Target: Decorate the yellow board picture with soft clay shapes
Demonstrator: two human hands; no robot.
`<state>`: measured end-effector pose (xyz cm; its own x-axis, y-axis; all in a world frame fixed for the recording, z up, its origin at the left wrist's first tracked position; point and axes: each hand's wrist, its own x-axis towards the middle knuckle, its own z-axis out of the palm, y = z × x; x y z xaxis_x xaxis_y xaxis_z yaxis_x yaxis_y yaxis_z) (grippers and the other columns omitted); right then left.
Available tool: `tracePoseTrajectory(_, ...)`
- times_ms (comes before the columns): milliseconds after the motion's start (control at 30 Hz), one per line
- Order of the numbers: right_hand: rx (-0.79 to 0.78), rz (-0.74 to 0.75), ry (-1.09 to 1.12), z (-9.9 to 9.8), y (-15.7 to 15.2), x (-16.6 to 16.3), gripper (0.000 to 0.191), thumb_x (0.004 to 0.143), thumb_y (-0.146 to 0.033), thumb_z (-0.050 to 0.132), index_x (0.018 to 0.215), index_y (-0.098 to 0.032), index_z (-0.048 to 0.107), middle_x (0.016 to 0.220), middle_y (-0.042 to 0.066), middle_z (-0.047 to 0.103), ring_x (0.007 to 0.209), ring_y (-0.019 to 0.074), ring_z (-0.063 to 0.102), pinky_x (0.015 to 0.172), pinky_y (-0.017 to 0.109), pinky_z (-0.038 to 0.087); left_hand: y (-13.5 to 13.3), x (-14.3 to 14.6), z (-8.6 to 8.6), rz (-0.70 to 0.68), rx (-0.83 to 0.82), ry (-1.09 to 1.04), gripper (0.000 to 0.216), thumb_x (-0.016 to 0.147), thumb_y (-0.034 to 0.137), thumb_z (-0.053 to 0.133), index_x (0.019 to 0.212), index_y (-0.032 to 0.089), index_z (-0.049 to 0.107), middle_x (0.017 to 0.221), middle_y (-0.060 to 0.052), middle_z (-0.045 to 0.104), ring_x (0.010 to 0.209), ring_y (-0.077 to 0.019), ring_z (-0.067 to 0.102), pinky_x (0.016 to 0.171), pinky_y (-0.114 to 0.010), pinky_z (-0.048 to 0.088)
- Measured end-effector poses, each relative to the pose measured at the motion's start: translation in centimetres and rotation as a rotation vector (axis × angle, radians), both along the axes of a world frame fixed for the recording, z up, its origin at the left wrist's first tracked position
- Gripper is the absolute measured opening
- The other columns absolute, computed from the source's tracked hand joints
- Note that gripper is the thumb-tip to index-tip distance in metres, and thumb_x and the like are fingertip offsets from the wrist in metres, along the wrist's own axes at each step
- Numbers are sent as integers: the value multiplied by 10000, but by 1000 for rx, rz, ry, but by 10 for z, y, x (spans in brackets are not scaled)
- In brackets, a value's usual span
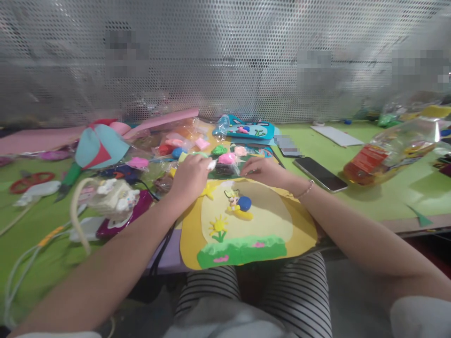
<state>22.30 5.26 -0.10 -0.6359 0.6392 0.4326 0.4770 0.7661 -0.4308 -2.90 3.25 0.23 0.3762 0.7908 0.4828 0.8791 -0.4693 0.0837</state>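
My left hand [190, 174] is closed in a pinch around a small white lump of clay [212, 165], just above the top edge of a yellow card [303, 225]. My right hand [262, 170] lies on the table beside it, fingers curled toward the coloured clay lumps [227, 158]; what it holds, if anything, is hidden. The card carries a clay picture: a snail with a blue shell [241, 205], a yellow sun flower [218, 226], a yellow star [208, 190] and a green grass strip [241, 249].
Clay pieces in plastic bags [179, 141] lie behind the hands. A phone [320, 173] rests right of the card, a plastic bag with a red label [387, 152] further right. Scissors [31, 180], a cap-shaped craft [100, 145] and cables [21, 267] lie left. A perforated metal screen [225, 56] stands behind.
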Motion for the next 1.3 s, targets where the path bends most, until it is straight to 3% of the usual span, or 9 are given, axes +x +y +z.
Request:
tracePoseTrajectory(100, -54, 1, -83, -1, 1, 3, 120, 781, -173, 616, 837, -185, 721, 919, 69, 667, 767, 151, 626, 693, 302, 513, -1, -8, 2, 60, 5, 136, 330, 755, 63, 427, 964, 156, 664, 913, -136, 645, 966, -304, 556, 818, -451, 461)
tracePoseTrajectory(200, -60, -20, -80, -1, 1, 4, 124, 786, -145, 593, 783, -175, 714, 855, 53, 659, 744, 136, 615, 695, 287, 500, -3, -7, 5, 37, 17, 133, 414, 715, 18, 402, 1034, 100, 653, 1002, -180, 633, 1007, -330, 546, 834, -487, 453)
tracePoseTrajectory(333, -145, -124, -77, -6, 5, 2, 130, 757, -123, 597, 814, -172, 703, 806, 33, 667, 702, 129, 609, 634, 258, 482, -6, 3, 4, -299, -38, 84, 422, 749, 24, 398, 1042, 153, 673, 1130, -117, 616, 1079, -238, 538, 942, -397, 433)
tracePoseTrajectory(433, -153, -233, -85, -11, 12, 5, 136, 766, -116, 573, 798, -182, 688, 774, 16, 678, 679, 125, 608, 621, 250, 480, -6, 11, -1, -510, -154, 106, 371, 846, 102, 374, 1053, 203, 665, 1115, -64, 646, 1036, -175, 572, 926, -342, 446)
tracePoseTrajectory(600, -51, -354, -118, -15, 25, 20, 157, 753, -81, 569, 786, -181, 687, 790, 35, 700, 694, 152, 624, 652, 284, 493, -2, 13, -11, -379, -106, 192, 380, 922, 238, 340, 1203, 148, 581, 1168, -120, 644, 1069, -223, 580, 951, -423, 419)
tracePoseTrajectory(733, -71, -211, -104, -12, 21, 22, 178, 767, -102, 545, 820, -186, 693, 806, 23, 705, 708, 138, 629, 648, 260, 498, -1, 12, -11, -310, -85, 265, 369, 879, 160, 364, 1159, 142, 603, 1179, -120, 639, 1076, -240, 577, 971, -452, 393)
tracePoseTrajectory(900, -66, -19, -75, -9, 7, 7, 141, 720, -80, 580, 777, -162, 680, 828, 42, 654, 677, 116, 603, 621, 240, 498, -4, 15, -10, -375, -132, 223, 374, 926, 210, 313, 1143, 125, 605, 1180, -104, 641, 1074, -221, 570, 959, -396, 404)
tracePoseTrajectory(1067, -26, -54, -121, -9, 0, -4, 133, 753, -71, 580, 728, -163, 673, 753, 26, 637, 666, 111, 583, 632, 241, 474, -9, 19, -8, -440, -220, 184, 409, 943, 217, 259, 1201, 143, 568, 1213, -93, 622, 1091, -191, 558, 953, -348, 411)
tracePoseTrajectory(1300, 42, 16, -370, 1, -7, 3, 197, 816, -86, 543, 883, -168, 710, 862, 71, 696, 797, 174, 619, 712, 296, 481, -12, 21, -8, -473, -256, 226, 439, 940, 226, 254, 1270, 118, 522, 1293, -113, 572, 1160, -201, 532, 982, -330, 395)
